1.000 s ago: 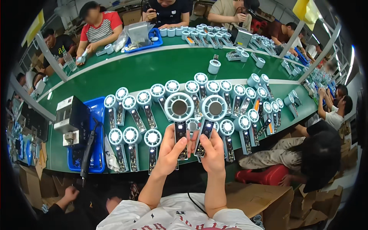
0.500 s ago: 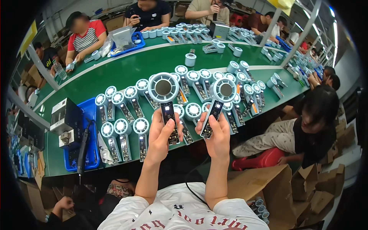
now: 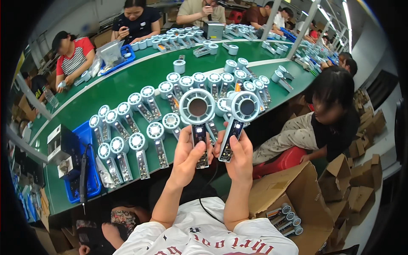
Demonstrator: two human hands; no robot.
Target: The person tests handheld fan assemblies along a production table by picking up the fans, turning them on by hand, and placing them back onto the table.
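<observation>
While both forearms rose from the lower edge of the head view, the left hand [image 3: 187, 155] was wrapped around the dark handle of a handheld fan [image 3: 197, 123], thumb along the handle's side and fingers curled behind it, so the round white head stood upright above the fist. Beside it, the right hand [image 3: 240, 159] gripped a second handheld fan [image 3: 238, 121] the same way, its handle leaning slightly left at the bottom and its ring-shaped head tipped a little to the right. The 2 fan heads sat just beside each other, nearly touching, and a small light glowed on each handle. Both fans were held above the near edge of the green table [image 3: 127, 85], in front of the person's chest.

On the table behind them lay rows of similar fans [image 3: 140, 106], heads up and handles pointing toward the near edge. A blue tray [image 3: 91, 178] rested at the left end, with a grey box-like device [image 3: 61, 146] touching it and a dark screwdriver-like tool [image 3: 83, 172] lying across it. An open cardboard box [image 3: 293, 199] stood to the right of the person's arm, with several more fans [image 3: 284, 216] inside. Another person [image 3: 331, 119] in dark clothing sat low at the right, near the table's end, and others worked along the far side.
</observation>
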